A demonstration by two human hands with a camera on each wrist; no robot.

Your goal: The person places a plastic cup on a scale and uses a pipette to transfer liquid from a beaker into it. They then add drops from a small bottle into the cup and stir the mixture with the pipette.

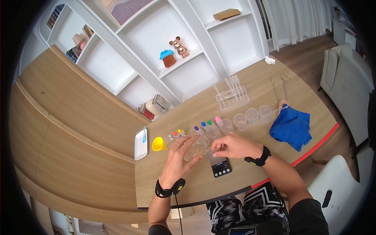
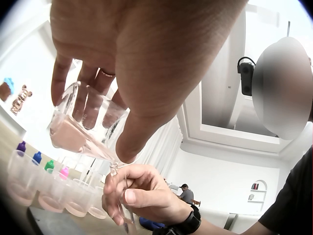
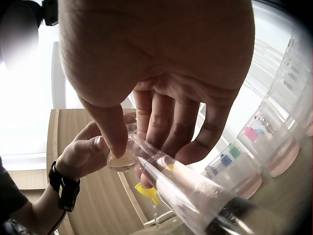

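Observation:
My left hand (image 1: 178, 160) grips a clear glass beaker (image 2: 73, 134) holding pale liquid. The beaker leans toward my right hand (image 1: 239, 147), its lip close at the mouth of a clear tube. Between thumb and fingers, my right hand holds that test tube (image 3: 183, 193), which slants downward in the right wrist view. Below the right hand, a black digital scale (image 1: 221, 170) lies on the table, partly covered by the hand. In the head view the beaker and tube show only faintly between both hands.
Several clear plastic cups (image 1: 240, 123) and colour-capped bottles (image 1: 210, 124) stand behind the hands. A tube rack (image 1: 234, 102) is farther back. At left are a yellow funnel (image 1: 158, 144) and white tray (image 1: 140, 152); a blue cloth (image 1: 291, 127) lies at right.

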